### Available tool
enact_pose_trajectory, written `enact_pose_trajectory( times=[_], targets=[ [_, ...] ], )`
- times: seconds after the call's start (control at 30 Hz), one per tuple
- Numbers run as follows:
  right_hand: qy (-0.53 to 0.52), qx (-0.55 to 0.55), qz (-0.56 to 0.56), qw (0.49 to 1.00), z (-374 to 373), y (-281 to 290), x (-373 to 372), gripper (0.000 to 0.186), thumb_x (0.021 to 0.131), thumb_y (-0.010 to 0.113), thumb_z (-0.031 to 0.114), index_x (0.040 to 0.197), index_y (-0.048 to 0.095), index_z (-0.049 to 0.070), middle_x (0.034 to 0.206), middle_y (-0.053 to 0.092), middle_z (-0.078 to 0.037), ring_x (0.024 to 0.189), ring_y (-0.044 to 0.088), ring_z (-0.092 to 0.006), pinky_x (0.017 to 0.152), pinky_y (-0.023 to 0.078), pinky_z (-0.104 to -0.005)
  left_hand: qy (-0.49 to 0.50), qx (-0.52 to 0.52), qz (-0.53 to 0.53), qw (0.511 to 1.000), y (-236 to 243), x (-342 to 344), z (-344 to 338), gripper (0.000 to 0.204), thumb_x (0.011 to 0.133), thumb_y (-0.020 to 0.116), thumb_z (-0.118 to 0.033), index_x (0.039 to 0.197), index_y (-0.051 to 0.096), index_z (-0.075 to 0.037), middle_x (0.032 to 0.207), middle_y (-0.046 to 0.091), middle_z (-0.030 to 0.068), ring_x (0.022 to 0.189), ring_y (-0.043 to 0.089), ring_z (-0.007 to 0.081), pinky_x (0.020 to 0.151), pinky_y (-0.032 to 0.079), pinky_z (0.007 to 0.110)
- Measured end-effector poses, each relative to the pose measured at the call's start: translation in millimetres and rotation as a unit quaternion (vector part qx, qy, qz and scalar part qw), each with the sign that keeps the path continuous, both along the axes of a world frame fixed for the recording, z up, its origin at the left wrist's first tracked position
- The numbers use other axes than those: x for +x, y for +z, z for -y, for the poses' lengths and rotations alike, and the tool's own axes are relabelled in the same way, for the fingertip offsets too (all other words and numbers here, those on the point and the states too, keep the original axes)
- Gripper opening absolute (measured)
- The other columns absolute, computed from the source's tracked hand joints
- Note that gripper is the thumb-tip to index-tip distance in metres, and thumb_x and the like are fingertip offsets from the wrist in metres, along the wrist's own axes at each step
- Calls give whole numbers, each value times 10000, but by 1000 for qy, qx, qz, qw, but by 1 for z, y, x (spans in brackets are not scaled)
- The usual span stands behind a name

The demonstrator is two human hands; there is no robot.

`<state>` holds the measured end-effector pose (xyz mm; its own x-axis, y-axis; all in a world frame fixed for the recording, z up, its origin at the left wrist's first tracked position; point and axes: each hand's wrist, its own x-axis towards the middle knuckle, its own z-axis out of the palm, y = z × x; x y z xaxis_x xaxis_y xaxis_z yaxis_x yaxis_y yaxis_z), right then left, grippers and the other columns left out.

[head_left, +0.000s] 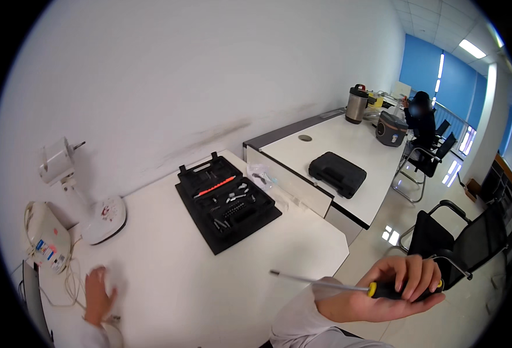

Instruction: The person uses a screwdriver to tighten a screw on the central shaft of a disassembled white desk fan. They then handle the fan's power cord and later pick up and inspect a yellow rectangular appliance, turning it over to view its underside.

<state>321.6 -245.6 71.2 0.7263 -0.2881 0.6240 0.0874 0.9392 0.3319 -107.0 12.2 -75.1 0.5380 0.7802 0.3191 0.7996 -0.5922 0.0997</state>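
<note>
My right hand is closed round the black-and-yellow handle of a screwdriver, whose long metal shaft points left over the white desk. My left hand, slightly blurred, has its fingers apart above the desk's left part, near white cords; a small metal item by its wrist is too small to make out. An open black tool case lies at the desk's back, with small bits and an orange-red stick in it. A white lamp-like device and a white appliance stand at the left.
Beyond a low divider, another desk holds a closed black case, a metal pot and a dark cooker. A person sits at its far end. A black chair stands at the right; a wall rises behind the desks.
</note>
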Motion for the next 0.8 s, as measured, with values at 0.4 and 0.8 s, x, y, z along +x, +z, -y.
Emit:
enact_pose_trajectory(
  times=[0.4,0.8],
  targets=[
    [-66,-432,-12,900,53,-97,-52,673,851,291,713,683,399,71,460,290,8,361,196,-94,370,177,-237,261,86,149,950,-62,5,289,336,952,451,-156,1188,467,84,1205,496,238,980,568,336,789,503,369],
    [462,-669,241,530,84,-194,-113,450,887,609,261,1240,500,5,974,628,-90,831,640,-149,623,475,-208,56,-290,761,578,-76,55,287,443,850,583,-241,1231,427,-76,1110,533,121,1060,514,271,937,411,476]
  ],
)
